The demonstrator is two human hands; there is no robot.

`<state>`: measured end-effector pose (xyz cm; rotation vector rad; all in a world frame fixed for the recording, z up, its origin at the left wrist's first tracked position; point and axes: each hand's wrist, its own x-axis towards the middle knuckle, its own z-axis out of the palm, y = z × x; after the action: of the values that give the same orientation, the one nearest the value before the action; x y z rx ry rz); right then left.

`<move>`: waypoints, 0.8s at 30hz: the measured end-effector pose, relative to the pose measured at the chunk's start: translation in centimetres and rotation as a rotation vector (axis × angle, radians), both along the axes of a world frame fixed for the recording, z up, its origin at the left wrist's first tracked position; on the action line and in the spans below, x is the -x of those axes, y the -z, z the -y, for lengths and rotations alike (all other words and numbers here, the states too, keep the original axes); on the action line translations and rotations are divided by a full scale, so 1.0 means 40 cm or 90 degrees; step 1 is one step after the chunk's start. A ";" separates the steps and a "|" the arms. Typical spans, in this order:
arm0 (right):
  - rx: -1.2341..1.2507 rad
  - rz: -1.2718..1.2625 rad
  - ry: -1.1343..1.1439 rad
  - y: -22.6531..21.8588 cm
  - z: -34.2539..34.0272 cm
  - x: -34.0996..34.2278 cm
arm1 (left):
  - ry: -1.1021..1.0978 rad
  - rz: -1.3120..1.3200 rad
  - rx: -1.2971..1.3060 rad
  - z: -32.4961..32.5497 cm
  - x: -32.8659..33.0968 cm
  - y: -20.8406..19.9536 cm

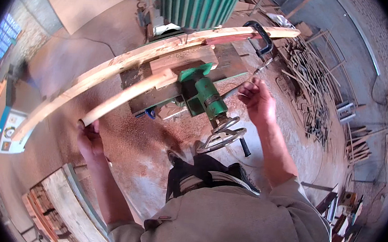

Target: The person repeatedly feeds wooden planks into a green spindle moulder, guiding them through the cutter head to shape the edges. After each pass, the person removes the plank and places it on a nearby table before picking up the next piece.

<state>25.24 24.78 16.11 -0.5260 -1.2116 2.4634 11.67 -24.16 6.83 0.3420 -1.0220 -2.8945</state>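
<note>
My left hand (pixel 90 140) is closed around the near end of a short pale wooden strip (pixel 126 97). The strip's far end rests by the green clamp block of a machine (pixel 210 97). My right hand (pixel 259 101) has its fingers curled beside a thin metal rod (pixel 232 92) that runs up from the machine; whether they grip it is hidden. Beyond both hands, a long curved wooden beam (pixel 130 59) lies across the machine table (pixel 230 61). A black C-clamp (pixel 262 38) sits on the beam near its right end, its screw pointing toward my right hand.
Two handwheels (pixel 222 140) stick out toward me below the green block. A ribbed green housing (pixel 194 2) rises behind the beam. Sawdust (pixel 141 139) covers the floor. Wood scraps (pixel 310 81) are heaped at right; stacked boards (pixel 67 202) lie at lower left.
</note>
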 end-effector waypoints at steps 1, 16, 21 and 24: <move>-0.006 0.030 0.037 0.003 -0.027 -0.035 | 0.010 -0.010 -0.001 0.005 0.039 0.007; -0.023 0.159 0.145 0.103 -0.158 -0.213 | -0.025 0.164 0.155 -0.138 0.415 0.137; 0.004 0.192 0.142 0.157 -0.171 -0.208 | -0.040 0.187 0.204 -0.196 0.433 0.168; -0.026 0.203 0.127 0.174 -0.174 -0.192 | 0.047 0.246 0.275 -0.267 0.412 0.168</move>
<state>32.90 31.72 9.16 -1.0067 -1.2512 2.2397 -4.83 -13.48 0.11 0.8650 -1.7039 -2.6139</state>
